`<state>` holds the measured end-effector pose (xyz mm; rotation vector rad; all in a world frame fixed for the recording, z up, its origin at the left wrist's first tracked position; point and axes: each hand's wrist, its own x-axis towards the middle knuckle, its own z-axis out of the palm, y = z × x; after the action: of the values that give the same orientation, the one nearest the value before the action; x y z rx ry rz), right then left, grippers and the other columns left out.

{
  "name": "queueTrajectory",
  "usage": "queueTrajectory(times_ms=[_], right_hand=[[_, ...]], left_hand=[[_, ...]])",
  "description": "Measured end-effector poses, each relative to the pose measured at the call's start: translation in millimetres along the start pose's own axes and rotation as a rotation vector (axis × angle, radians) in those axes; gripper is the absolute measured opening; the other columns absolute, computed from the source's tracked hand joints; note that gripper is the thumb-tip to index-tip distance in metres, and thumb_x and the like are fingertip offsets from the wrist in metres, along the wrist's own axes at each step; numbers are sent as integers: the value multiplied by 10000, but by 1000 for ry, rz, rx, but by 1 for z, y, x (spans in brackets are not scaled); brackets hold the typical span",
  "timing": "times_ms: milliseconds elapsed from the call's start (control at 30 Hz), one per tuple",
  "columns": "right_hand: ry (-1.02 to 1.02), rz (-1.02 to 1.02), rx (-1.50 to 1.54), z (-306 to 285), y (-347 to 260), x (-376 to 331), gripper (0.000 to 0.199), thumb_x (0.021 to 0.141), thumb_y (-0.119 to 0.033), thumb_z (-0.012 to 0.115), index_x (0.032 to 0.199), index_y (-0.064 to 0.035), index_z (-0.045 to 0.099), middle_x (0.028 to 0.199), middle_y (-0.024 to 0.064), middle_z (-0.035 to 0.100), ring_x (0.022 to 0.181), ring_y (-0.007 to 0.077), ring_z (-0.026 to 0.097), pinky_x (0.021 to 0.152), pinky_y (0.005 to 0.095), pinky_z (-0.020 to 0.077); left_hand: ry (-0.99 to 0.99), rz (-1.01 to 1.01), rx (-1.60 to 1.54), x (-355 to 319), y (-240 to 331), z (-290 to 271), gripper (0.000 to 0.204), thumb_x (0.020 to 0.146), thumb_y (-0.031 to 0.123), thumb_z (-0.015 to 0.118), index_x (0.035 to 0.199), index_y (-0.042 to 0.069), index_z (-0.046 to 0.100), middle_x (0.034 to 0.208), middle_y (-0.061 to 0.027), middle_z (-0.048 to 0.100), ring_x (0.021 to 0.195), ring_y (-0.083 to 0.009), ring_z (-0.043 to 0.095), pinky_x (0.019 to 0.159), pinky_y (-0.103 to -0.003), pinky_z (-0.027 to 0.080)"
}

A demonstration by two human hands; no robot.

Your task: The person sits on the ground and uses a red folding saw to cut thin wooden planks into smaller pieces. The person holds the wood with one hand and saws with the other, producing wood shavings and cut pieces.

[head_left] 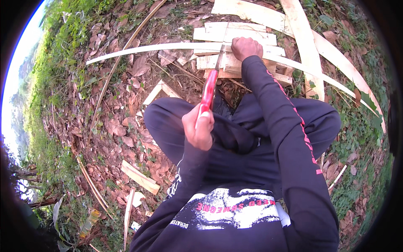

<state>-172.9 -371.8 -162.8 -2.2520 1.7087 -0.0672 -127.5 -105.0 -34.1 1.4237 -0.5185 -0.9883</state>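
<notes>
My left hand (198,128) is wrapped round the red handle of a hand saw (208,92). The saw's narrow blade points away from me and crosses a long, thin pale wooden strip (147,48). Just right of the blade, my right hand (247,48) is closed in a fist on the strip, and it hides the part beneath it. Under the strip lies a stack of short pale boards (235,35), in front of my crossed legs. Whether the teeth have cut into the strip I cannot tell.
Long, wide planks (304,46) lie at the far right. An angled wood offcut (161,91) rests by my left knee, and a short wood piece (140,177) lies nearer on the left. A thin curved stick (110,77) crosses the ground. Dry leaves (117,126) and green plants surround me.
</notes>
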Motion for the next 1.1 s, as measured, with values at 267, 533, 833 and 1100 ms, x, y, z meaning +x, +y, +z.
queueTrajectory(times_ms=[267, 533, 833, 1100], right_hand=[[-7, -53, 29, -10, -10, -10, 484, 915, -336, 371, 850, -65, 767, 881, 175, 726, 846, 330, 702, 811, 438, 524], [-1, -9, 65, -3, -6, -6, 471, 913, -332, 380, 829, -79, 768, 862, 177, 726, 846, 326, 706, 791, 439, 530], [68, -24, 84, 1, -1, -4, 453, 906, -331, 394, 813, -103, 774, 835, 166, 725, 814, 319, 704, 787, 437, 533], [128, -51, 85, 4, 0, -4, 455, 897, -331, 399, 791, -88, 768, 811, 172, 720, 791, 319, 707, 770, 425, 536]], left_hand=[[2, 33, 52, 15, 5, 7, 257, 900, 142, 442, 678, 19, 483, 560, 27, 409, 474, -41, 333, 445, -222, 237], [30, -44, -68, -35, 36, -10, 251, 884, 145, 455, 665, 28, 487, 560, 39, 402, 452, -22, 296, 427, -207, 200], [-17, -54, -52, -26, 42, -6, 244, 893, 118, 420, 677, 19, 476, 585, 13, 425, 470, -28, 318, 445, -205, 233], [-11, -59, -22, 43, 7, 23, 261, 912, 143, 469, 673, 37, 471, 572, 29, 406, 470, -40, 333, 442, -214, 224]])
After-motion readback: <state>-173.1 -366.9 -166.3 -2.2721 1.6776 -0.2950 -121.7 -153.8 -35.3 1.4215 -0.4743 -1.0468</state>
